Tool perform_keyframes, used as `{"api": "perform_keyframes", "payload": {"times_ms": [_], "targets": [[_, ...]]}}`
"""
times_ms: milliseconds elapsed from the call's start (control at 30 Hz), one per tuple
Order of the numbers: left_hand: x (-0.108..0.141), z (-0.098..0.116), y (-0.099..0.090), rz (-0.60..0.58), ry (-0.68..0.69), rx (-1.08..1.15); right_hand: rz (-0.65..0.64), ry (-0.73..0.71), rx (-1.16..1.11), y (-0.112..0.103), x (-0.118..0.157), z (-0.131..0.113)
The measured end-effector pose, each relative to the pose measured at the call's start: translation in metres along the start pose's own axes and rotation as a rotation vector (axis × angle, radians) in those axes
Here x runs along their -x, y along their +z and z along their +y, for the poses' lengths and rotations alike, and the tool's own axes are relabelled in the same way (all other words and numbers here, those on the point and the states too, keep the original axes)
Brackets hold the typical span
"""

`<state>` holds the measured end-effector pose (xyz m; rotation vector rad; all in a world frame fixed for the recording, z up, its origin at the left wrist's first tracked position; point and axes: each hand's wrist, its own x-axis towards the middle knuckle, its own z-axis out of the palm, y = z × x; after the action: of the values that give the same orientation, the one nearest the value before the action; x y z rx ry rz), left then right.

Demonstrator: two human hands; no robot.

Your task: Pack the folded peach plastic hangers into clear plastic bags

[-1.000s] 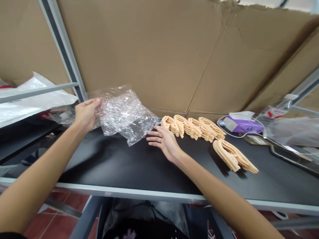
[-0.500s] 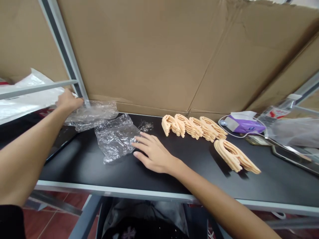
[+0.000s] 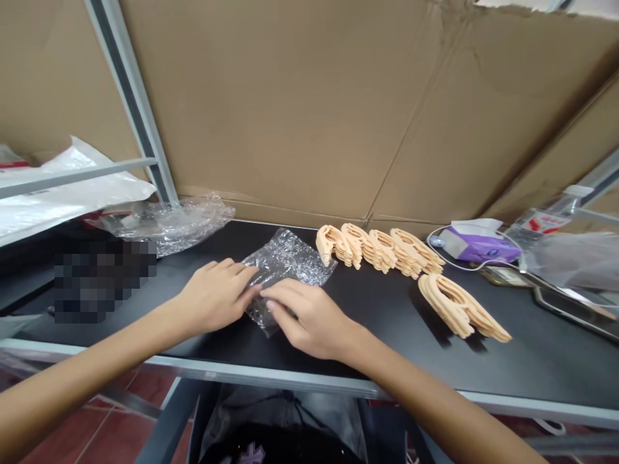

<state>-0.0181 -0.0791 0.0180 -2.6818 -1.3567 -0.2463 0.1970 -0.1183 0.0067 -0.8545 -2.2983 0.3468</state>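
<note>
A clear, crinkled plastic bag (image 3: 294, 258) lies on the black tabletop in front of me. At its near-left edge, my left hand (image 3: 216, 298) is closed with thumb and fingers bent onto the film. My right hand (image 3: 309, 319) pinches the same bag from the near side, its fingertips almost meeting those of the left. The exact grip of the fingertips is partly hidden. To the right of the bag, several stacks of pale wooden cut-out pieces (image 3: 382, 248) stand in a row. One more stack of these wooden pieces (image 3: 459, 306) sits nearer to me.
More clear plastic bags (image 3: 188, 222) lie at the back left, beside a metal upright (image 3: 140, 96). White packages (image 3: 72, 180) rest on the left shelf. A purple tissue pack (image 3: 483, 241), a white cable, a bottle (image 3: 546, 216) and a phone (image 3: 575, 312) are at the right. Cardboard (image 3: 290, 109) walls the back.
My left hand has come from the loose bags at the back left to the single bag. That bag has shifted right, and my right hand has closed on it.
</note>
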Motion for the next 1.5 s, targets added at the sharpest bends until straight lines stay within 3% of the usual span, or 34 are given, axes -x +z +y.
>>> {"api": "perform_keyframes", "payload": {"times_ms": [100, 267, 367, 567, 733, 900, 1133, 1367, 1500], "targets": [[0.010, -0.016, 0.010, -0.102, 0.111, 0.113, -0.015, 0.031, 0.065, -0.012, -0.003, 0.011], [0.017, -0.036, -0.002, -0.306, 0.233, 0.249, -0.345, 0.224, 0.106, -0.029, 0.013, 0.028], [0.014, -0.042, -0.006, -0.352, 0.219, 0.317, -0.424, 0.337, 0.079, -0.031, 0.031, 0.024], [0.006, -0.043, -0.010, -0.215, 0.122, 0.389, -0.373, 0.391, 0.122, -0.031, 0.049, 0.014], [0.010, -0.042, -0.002, -0.354, 0.155, 0.284, -0.357, 0.400, 0.149, -0.037, 0.058, 0.019], [0.013, -0.044, 0.008, -0.344, 0.158, 0.263, -0.367, 0.386, 0.163, -0.040, 0.063, 0.021], [0.010, -0.047, 0.008, -0.417, 0.141, 0.215, -0.384, 0.399, 0.210, -0.039, 0.063, 0.020], [0.006, -0.049, 0.005, -0.406, 0.164, 0.261, -0.345, 0.386, 0.201, -0.038, 0.066, 0.023], [0.010, -0.047, 0.009, -0.321, 0.135, 0.330, -0.356, 0.392, 0.229, -0.037, 0.066, 0.022]]}}
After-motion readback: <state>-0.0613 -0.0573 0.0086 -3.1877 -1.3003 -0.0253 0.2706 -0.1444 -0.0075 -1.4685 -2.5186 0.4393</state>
